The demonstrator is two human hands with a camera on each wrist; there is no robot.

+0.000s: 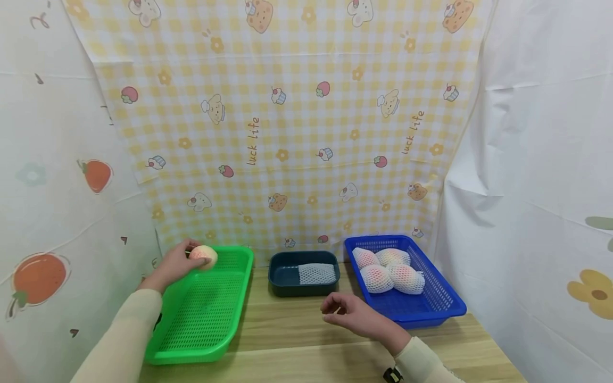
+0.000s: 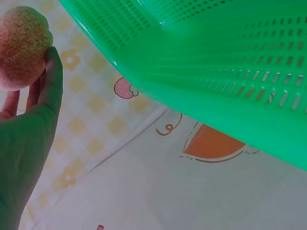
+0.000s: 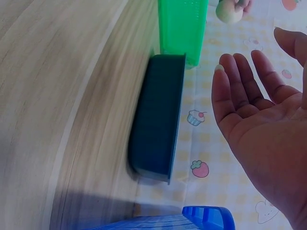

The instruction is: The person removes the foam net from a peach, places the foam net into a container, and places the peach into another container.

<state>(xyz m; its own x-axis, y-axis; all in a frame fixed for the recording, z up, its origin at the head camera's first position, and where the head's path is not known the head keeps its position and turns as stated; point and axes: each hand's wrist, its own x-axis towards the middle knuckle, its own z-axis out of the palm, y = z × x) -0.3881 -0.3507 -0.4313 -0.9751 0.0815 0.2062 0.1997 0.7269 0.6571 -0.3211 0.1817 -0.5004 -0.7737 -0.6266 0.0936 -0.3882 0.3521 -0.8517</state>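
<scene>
My left hand grips a peach over the far left part of the green basket. In the left wrist view the fingers curl round the side of that peach, which is pale with red speckles. My right hand hovers above the table, just in front of the dark teal box and left of the blue basket. Its fingers are loosely bent and hold nothing, as the right hand also shows in the right wrist view.
A dark teal box stands at the middle back, with white foam net sleeves inside. At the right, a blue basket holds several peaches in foam nets. Patterned cloth hangs behind the wooden table.
</scene>
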